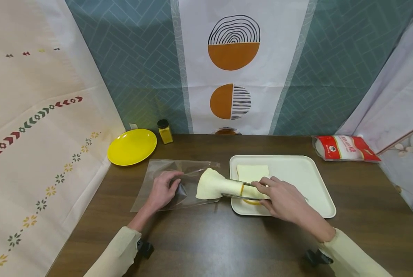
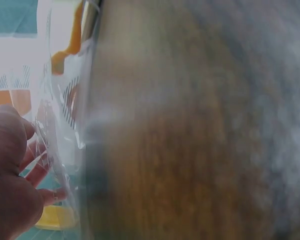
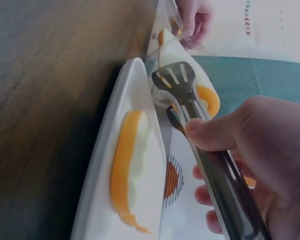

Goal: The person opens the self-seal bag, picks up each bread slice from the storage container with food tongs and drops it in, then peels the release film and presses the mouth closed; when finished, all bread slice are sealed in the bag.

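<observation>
My right hand (image 1: 284, 198) grips metal tongs (image 3: 190, 102), whose ends clasp a slice of white bread (image 1: 211, 186) from its two sides. The slice is bent into a curve between the tongs and flares out at its far end, over the mouth of a clear plastic bag (image 1: 189, 166). My left hand (image 1: 163, 188) pinches the bag's film, which shows close up in the left wrist view. Below the tongs, another bread slice (image 1: 251, 173) with an orange-brown crust lies on the cream tray (image 1: 300, 181).
A yellow plate (image 1: 131, 148) leans at the back left, beside a small yellow bottle (image 1: 165, 134) with a black lid. At the back right lies a red and white package (image 1: 346, 148). Patterned cloths hang behind and on both sides of the brown table (image 1: 206, 238).
</observation>
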The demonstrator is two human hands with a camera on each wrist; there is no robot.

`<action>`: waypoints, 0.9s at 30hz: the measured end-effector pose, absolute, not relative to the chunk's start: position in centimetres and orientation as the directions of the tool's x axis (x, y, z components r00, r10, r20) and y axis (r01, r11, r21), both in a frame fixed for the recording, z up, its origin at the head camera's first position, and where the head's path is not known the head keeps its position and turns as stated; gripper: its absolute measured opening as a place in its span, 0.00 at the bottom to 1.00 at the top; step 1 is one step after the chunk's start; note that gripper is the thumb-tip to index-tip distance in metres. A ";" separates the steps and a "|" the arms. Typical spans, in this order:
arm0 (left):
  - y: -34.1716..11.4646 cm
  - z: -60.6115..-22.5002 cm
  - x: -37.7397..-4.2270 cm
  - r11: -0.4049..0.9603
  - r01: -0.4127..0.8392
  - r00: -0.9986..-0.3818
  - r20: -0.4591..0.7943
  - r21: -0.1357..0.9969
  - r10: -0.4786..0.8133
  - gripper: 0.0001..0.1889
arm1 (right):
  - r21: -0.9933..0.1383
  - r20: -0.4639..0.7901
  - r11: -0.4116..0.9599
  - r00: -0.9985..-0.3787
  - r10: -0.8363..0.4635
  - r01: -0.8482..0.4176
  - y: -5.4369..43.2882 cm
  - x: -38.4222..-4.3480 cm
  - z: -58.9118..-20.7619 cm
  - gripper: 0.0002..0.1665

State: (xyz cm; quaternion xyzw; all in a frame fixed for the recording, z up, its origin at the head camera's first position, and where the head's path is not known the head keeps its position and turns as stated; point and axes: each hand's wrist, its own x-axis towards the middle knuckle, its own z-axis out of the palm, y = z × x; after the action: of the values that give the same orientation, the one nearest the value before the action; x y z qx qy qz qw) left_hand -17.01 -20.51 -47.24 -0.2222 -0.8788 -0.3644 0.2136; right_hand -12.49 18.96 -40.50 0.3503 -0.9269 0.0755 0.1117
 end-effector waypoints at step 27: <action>-19.6 -47.5 -17.3 0.580 0.636 -0.735 0.628 0.508 0.256 0.13 | -0.098 0.158 0.690 -0.695 -0.701 -0.717 13.2 -15.8 -41.0 0.31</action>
State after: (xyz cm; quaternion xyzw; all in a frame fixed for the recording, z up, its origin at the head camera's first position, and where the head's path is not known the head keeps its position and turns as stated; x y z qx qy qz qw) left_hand -17.29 -19.64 -47.52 -0.2619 -0.8522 -0.3759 0.2528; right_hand -15.75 13.20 -40.98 0.3864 -0.9176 0.0763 0.0542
